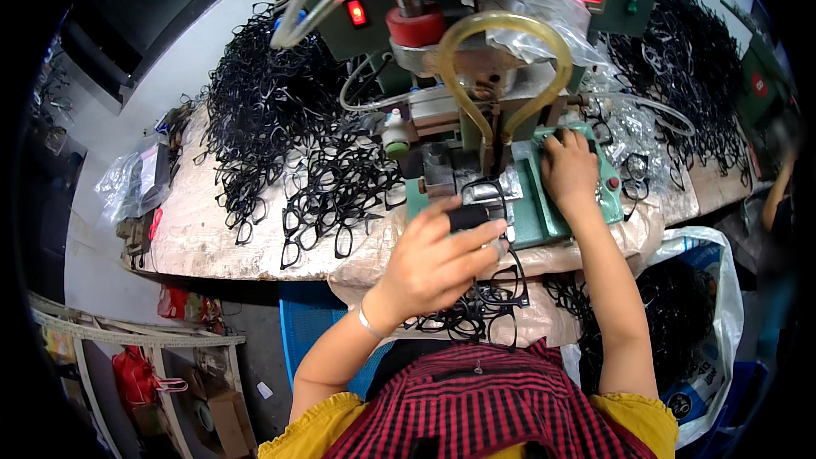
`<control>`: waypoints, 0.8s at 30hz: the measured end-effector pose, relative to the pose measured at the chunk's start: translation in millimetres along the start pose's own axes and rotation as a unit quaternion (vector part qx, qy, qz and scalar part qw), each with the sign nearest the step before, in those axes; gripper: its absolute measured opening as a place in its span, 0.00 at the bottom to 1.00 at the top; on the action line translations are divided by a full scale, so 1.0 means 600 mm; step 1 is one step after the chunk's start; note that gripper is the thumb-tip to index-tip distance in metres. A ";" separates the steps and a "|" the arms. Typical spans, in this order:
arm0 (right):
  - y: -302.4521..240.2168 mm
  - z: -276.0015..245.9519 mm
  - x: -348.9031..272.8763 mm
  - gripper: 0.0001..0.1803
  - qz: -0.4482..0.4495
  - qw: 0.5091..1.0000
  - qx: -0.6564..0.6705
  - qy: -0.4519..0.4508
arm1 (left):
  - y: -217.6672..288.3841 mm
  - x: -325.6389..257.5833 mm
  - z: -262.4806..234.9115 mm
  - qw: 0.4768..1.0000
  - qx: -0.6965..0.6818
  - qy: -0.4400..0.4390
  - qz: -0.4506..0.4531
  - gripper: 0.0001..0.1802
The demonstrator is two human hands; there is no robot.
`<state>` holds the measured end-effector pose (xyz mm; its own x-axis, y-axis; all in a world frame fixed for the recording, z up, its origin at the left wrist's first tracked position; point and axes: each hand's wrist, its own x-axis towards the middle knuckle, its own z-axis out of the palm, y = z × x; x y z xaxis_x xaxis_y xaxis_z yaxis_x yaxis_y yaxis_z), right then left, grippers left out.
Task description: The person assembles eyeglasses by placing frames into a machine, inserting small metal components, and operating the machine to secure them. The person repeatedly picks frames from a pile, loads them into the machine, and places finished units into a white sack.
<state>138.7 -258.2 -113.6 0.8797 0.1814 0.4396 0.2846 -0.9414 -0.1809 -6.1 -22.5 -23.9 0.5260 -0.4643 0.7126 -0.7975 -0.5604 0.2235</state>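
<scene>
My left hand (pixel 433 265), with a black finger cover (pixel 467 218) and a ring, is closed at a black eyeglass frame (pixel 487 189) in front of the press. One rim of it shows above my fingers beside the metal fixture (pixel 501 187); the middle is hidden by my fingers. More black eyeglass frames (pixel 501 323) lie below this hand near the table's front edge. My right hand (pixel 571 172) rests on the green control base (pixel 557 221), its fingers bent and apart over a dark part at the far end. It grips nothing that I can see.
The green press (pixel 421 59) stands ahead, with a looped yellowish tube (pixel 506 21). Big heaps of black eyeglass frames (pixel 272 93) pile up left and right (pixel 680 68). A red button (pixel 613 183) sits right of my right hand. A white sack (pixel 727 289) stands at lower right.
</scene>
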 end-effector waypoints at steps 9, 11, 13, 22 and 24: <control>0.111 0.014 -0.112 0.06 0.296 0.687 0.633 0.200 | -0.056 -0.224 -0.139 0.816 0.083 0.367 -0.438 0.08; 0.082 0.031 -0.082 0.06 0.278 0.740 0.582 0.191 | -0.093 -0.206 -0.174 0.811 0.143 0.345 -0.451 0.08; 0.061 0.044 -0.051 0.08 0.230 0.769 0.574 0.159 | -0.124 -0.185 -0.187 0.847 0.196 0.248 -0.427 0.08; 0.033 -0.014 -0.100 0.08 0.196 0.889 0.396 0.123 | -0.292 -0.219 -0.098 0.791 0.382 -0.003 -0.479 0.11; 0.074 -0.019 -0.146 0.08 0.166 0.915 0.324 0.172 | -0.327 -0.247 -0.080 0.759 0.378 0.003 -0.530 0.11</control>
<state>70.0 -319.2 -150.2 0.8182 -0.2890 0.4971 0.2886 -0.5414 -0.7897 58.3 189.1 -141.2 0.7510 0.5245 0.4011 0.4718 -0.8512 0.2299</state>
